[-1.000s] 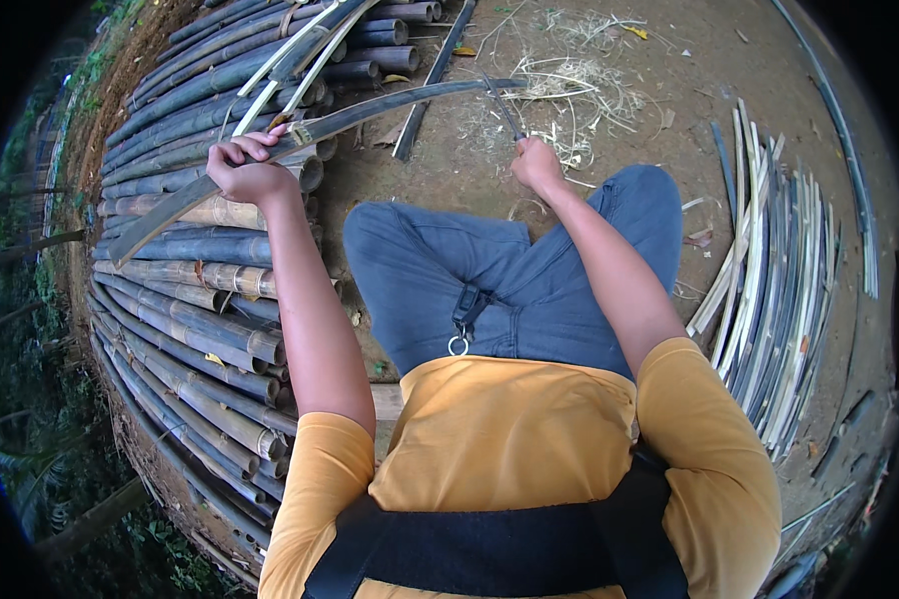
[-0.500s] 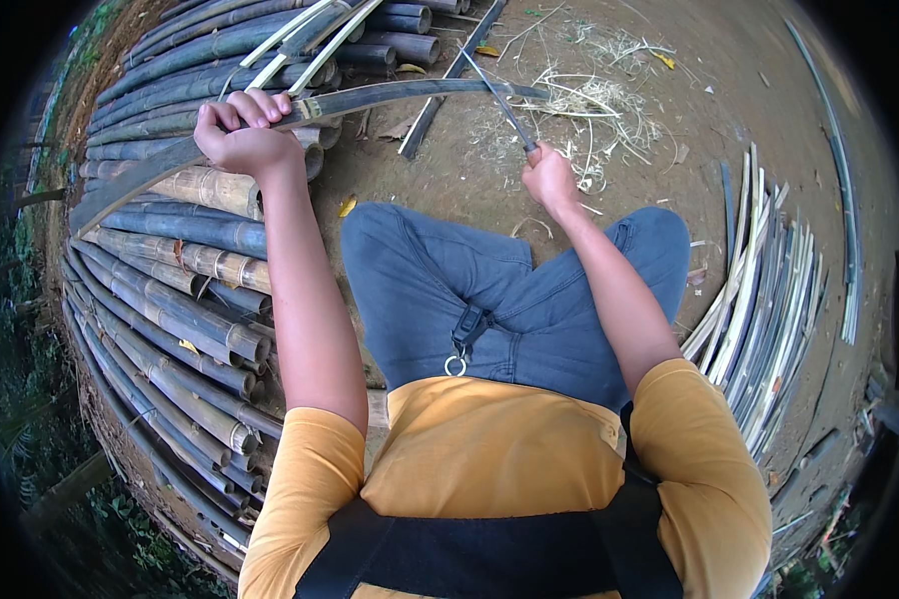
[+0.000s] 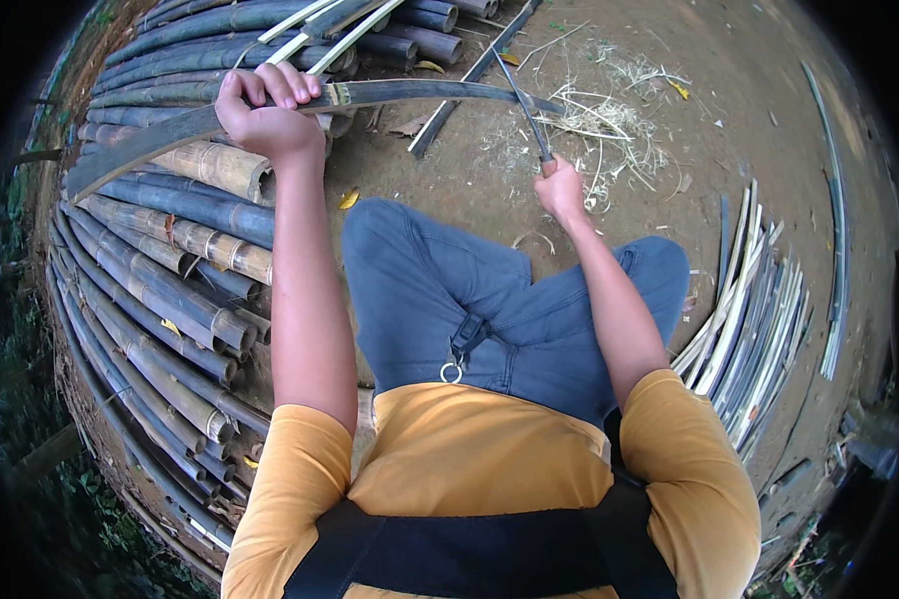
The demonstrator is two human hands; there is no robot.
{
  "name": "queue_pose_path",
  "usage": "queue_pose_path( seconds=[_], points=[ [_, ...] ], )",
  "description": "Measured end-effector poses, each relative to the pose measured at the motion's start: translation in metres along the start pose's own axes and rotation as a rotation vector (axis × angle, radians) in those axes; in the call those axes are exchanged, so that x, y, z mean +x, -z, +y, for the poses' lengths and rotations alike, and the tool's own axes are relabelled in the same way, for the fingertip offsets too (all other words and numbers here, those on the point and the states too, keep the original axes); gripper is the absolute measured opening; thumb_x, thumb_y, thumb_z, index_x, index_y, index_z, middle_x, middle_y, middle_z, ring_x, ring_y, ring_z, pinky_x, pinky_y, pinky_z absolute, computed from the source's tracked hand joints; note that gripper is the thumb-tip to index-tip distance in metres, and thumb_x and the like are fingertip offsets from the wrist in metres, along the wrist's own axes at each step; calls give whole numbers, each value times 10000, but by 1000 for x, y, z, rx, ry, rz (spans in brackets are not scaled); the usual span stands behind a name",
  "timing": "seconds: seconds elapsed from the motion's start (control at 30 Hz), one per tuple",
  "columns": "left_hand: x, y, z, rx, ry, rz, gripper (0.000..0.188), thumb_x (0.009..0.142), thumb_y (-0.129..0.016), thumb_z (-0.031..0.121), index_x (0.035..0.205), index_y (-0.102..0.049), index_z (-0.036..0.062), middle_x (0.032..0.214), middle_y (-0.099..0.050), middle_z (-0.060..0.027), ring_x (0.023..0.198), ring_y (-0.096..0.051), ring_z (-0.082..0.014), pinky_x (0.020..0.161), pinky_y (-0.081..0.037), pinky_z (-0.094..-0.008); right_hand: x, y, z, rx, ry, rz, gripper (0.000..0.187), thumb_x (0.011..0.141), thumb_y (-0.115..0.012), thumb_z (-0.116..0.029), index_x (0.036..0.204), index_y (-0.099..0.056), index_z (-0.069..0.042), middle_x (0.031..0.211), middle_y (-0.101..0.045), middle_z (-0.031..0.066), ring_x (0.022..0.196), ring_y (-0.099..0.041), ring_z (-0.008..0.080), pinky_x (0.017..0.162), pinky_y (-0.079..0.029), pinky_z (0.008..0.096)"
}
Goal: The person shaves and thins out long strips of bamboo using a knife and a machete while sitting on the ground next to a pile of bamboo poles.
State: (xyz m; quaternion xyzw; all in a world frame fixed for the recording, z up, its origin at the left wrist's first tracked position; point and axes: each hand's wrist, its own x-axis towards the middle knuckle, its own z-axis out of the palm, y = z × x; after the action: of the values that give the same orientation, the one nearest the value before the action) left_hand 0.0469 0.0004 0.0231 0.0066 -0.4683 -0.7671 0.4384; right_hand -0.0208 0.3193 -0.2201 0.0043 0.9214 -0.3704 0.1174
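My left hand is closed around a long dark bamboo strip, just beside a pale joint in it. The strip runs across in front of me, its near end over the bamboo pile at left and its far end by the shavings. In my right hand is the handle of a long thin knife, fingers wrapped round it. The blade points away from me and crosses the strip near its far end. Pale curly shavings lie on the ground just beyond the knife.
Stacked dark bamboo poles fill the left side. Pale split sticks lie on the far poles. Another bamboo slat rests on the dirt ahead. A bundle of split strips lies to my right, with long thin poles farther out.
The view has shifted slightly. Both hands keep their holds, and the knife still crosses the strip near its far end, at almost the same spot.
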Motion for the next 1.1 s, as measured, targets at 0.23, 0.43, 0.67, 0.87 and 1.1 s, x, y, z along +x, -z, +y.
queue_pose_path(
  seconds=[0.23, 0.43, 0.67, 0.87, 1.1],
  points=[
    [-1, 5, -3, -8, 23, 40, 315, 943, -349, 281, 668, -288, 138, 498, -281, -46, 475, -293, -196, 491, -334, -368, -8, 4, -7, -62, 56, 61, 202, 898, -589, -193, 986, -640, -18, 938, -682, 275, 925, -668, 438, 800, -512, 501],
    [-6, 3, -2, -3, 9, 42, 317, 934, -354, 279, 660, -280, 139, 495, -280, -45, 487, -297, -193, 509, -342, -370, 8, 2, 10, -117, -12, 27, 233, 937, -545, -210, 1025, -654, -24, 979, -684, 280, 943, -663, 448, 839, -519, 512],
    [-4, 7, -1, -27, 36, 46, 328, 945, -347, 283, 656, -281, 141, 498, -285, -43, 489, -299, -194, 512, -341, -370, 21, -2, 30, -102, -157, 74, 230, 930, -536, -193, 1048, -659, -39, 971, -690, 280, 960, -669, 442, 838, -517, 511],
    [-6, 13, 1, 10, 38, 100, 306, 931, -345, 270, 660, -283, 141, 498, -287, -48, 491, -301, -196, 514, -342, -370, 11, -9, -3, -20, -133, -4, 233, 932, -573, -221, 1078, -655, -58, 977, -705, 241, 959, -677, 424, 839, -526, 501],
    [-10, 21, 1, -9, 44, 136, 329, 946, -358, 284, 658, -291, 141, 487, -280, -42, 455, -287, -181, 475, -357, -359, 6, -5, -2, -169, -53, 9, 227, 961, -539, -210, 1107, -649, -75, 1022, -689, 269, 1007, -666, 420, 875, -518, 514]
  ],
)
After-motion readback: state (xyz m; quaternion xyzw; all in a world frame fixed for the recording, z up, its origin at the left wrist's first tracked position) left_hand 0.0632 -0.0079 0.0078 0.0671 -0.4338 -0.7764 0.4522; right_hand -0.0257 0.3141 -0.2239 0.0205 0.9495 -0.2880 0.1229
